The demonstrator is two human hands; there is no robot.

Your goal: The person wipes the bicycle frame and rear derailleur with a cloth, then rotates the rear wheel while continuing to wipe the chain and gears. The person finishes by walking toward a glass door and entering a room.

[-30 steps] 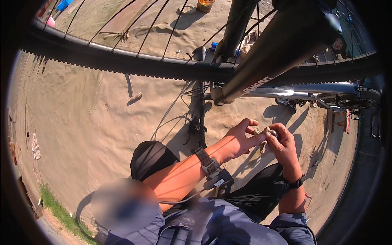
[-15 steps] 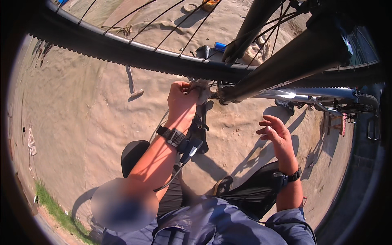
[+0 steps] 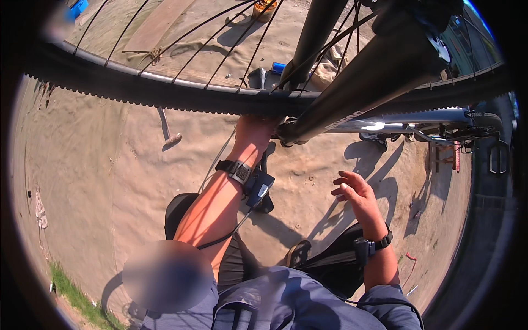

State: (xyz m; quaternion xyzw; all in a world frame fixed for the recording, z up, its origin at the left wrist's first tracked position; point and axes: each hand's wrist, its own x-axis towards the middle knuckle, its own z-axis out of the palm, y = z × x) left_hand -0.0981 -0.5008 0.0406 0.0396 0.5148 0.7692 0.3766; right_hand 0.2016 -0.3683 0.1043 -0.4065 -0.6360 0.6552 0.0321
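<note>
A bicycle wheel with a knobby black tyre (image 3: pixel 137 99) spans the upper part of the head view. Its thick black fork (image 3: pixel 352 88) slants down to the wheel's lower middle. My left hand (image 3: pixel 256 131) reaches up beneath the tyre, close by the fork end. The tyre hides its fingers, and no grey cloth shows there now. My right hand (image 3: pixel 356 192) hangs in the air over the ground, fingers loosely bent and apart, holding nothing. To its upper right runs the bicycle's silver-blue frame (image 3: pixel 407 118).
A hammer (image 3: pixel 171 140) lies on the sandy ground to the left. Beyond the wheel are a wooden board (image 3: pixel 157 27), a yellow-orange container (image 3: pixel 265 11) and a blue cylinder (image 3: pixel 279 67). At right stand a pedal (image 3: pixel 498 158) and a reddish stool (image 3: pixel 456 157).
Earlier my left hand pinched a grey cloth near the fork end; now it reaches farther behind the tyre, fingers hidden. My view has shifted slightly. The right hand keeps its pose.
</note>
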